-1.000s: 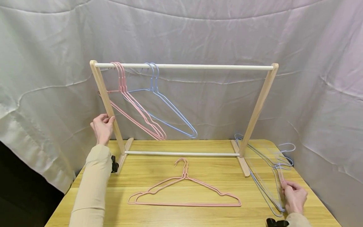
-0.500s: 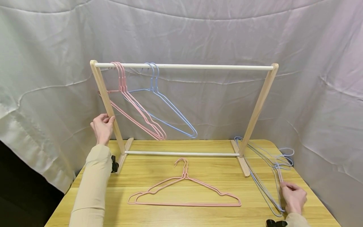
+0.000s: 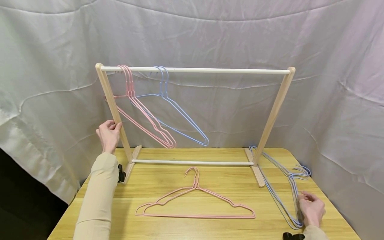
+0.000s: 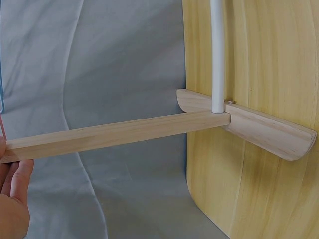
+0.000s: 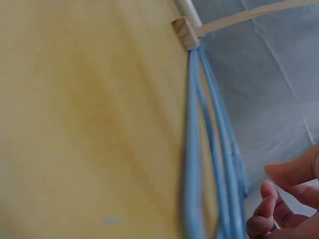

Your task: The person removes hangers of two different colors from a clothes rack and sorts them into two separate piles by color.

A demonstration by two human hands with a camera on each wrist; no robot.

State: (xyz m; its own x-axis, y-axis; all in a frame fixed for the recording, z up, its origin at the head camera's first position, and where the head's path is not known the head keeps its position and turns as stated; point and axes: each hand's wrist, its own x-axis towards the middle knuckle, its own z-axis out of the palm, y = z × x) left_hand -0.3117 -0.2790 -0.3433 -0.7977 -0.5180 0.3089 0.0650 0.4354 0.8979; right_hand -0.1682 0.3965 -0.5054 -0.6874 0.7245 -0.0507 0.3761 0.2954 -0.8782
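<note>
My left hand (image 3: 108,136) grips the left wooden post (image 3: 108,93) of a garment rack, thumb and fingers on either side of it. That post (image 4: 109,137) crosses the left wrist view, the hand showing only at its edge. On the table's right side lies a bundle of blue hangers (image 3: 290,174), partly under the rack's right foot. Close beside them is my right hand (image 3: 312,208), fingers loosely curled. In the right wrist view, that hand (image 5: 289,199) holds nothing, just right of the blue hangers (image 5: 193,149).
Several pink hangers (image 3: 129,89) and two blue hangers (image 3: 166,83) hang at the left of the white top rail (image 3: 228,70). Overlapping pink hangers (image 3: 198,216) lie on the wooden table (image 3: 168,230). A grey curtain (image 3: 192,36) hangs behind.
A blue hanger that my right hand held raised over the bundle has come down among the others, and the hand has let go. The left hand stays on the post.
</note>
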